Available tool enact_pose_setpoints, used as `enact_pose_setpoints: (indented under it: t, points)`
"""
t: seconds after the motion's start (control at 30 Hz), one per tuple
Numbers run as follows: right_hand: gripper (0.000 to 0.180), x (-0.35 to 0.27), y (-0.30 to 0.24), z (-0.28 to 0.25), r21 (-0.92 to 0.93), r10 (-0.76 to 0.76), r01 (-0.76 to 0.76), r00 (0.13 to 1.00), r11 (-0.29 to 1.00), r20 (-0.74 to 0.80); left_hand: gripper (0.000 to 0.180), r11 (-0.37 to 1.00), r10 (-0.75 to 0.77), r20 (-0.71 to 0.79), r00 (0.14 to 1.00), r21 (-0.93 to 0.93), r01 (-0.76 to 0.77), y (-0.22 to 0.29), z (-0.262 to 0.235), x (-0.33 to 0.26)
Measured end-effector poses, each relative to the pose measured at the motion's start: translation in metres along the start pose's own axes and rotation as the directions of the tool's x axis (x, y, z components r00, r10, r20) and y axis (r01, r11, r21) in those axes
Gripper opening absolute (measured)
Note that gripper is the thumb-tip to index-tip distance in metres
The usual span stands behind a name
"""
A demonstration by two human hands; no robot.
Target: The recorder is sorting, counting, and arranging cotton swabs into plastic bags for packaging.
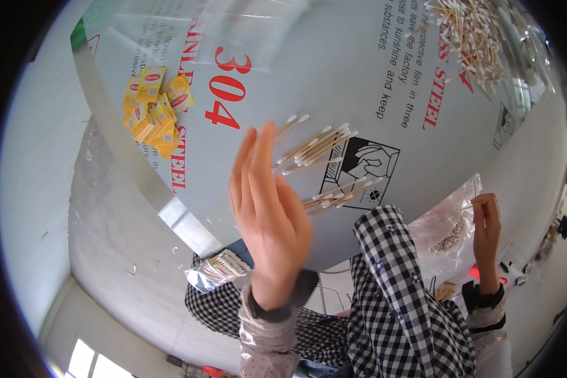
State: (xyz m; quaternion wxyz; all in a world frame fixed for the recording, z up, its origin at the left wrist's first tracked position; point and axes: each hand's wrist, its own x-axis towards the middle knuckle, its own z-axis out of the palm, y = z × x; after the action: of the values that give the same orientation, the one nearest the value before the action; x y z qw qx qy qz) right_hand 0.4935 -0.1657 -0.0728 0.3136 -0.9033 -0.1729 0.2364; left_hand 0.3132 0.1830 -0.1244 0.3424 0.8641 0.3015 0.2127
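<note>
While my left hand (268,208) hovers flat, fingers spread, above the cotton swabs (318,151), my right hand (485,227) pinches one: featherlight, stiff, best gripped mid-stick.

hands (268,208) bare | sleeves: pale dotted, dark cuffs | apron: black-white check

Left hand (266,208) blurred — hiding some cotton swabs (318,151).

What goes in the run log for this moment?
left hand: open, raised above cotton swabs | right hand: pinching clear bag of swabs | table: yellow packets
</note>
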Motion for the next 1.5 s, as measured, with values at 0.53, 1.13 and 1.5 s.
enact_pose_setpoints:
  t: [0.53, 1.13, 1.5]
  points:
    - [0.068, 0.062, -0.089, 0.112, -0.049, -0.615, 0.625, 0.777, 0.779, 0.131, 0.070, 0.994, -0.061, 0.081, 0.995, -0.085, 0.068, 0.009, -0.007, -0.071]
    - [0.103, 0.133, -0.156, 0.172, 0.003, -0.776, 0.868, 0.442, 0.496, 0.450, 0.076, 0.606, -0.495, -0.110, 0.862, -0.754, 0.252, 0.013, 0.018, -0.048]
    - [0.056, 0.104, -0.148, 0.187, 0.591, -0.580, 0.447, 0.813, 0.671, 0.043, 0.074, 0.514, -0.558, -0.189, 0.808, -0.843, 0.158, 0.012, 0.026, -0.020]
